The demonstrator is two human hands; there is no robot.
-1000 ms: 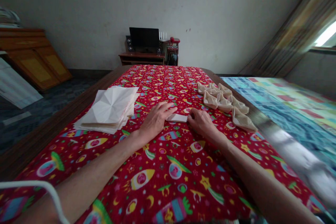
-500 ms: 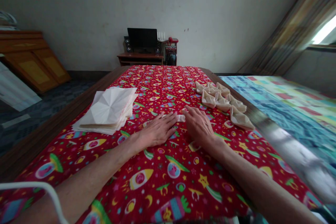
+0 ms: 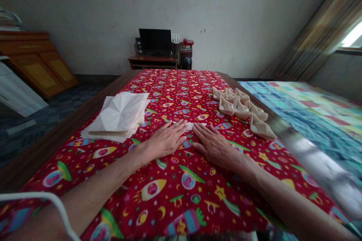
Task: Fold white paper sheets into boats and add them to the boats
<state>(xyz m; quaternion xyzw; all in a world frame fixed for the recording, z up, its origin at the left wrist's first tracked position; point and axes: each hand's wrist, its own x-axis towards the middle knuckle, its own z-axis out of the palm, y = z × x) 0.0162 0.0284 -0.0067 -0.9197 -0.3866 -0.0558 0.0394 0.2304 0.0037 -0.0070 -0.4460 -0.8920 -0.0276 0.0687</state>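
Between my hands a narrow folded strip of white paper (image 3: 190, 125) lies flat on the red patterned cloth (image 3: 169, 211). My left hand (image 3: 169, 138) rests palm down over the strip's left part, fingers stretched out. Over its right part lies my right hand (image 3: 210, 141), also flat, with the fingers extended. Most of the strip is hidden under my fingers. To the left is a stack of creased paper sheets (image 3: 121, 113). Several folded paper shapes (image 3: 234, 106) sit in a cluster at the right.
A white cable (image 3: 42, 196) crosses the lower left corner. The table's brown wooden edge (image 3: 70, 120) shows on the left. Beyond the table's right side is a bed with a patchwork cover (image 3: 305, 120). A monitor (image 3: 155, 40) stands on a desk by the far wall.
My right hand has gone from curled fingers at the strip's right end to lying flat on it. My left hand stays flat on the paper. The view has shifted slightly.
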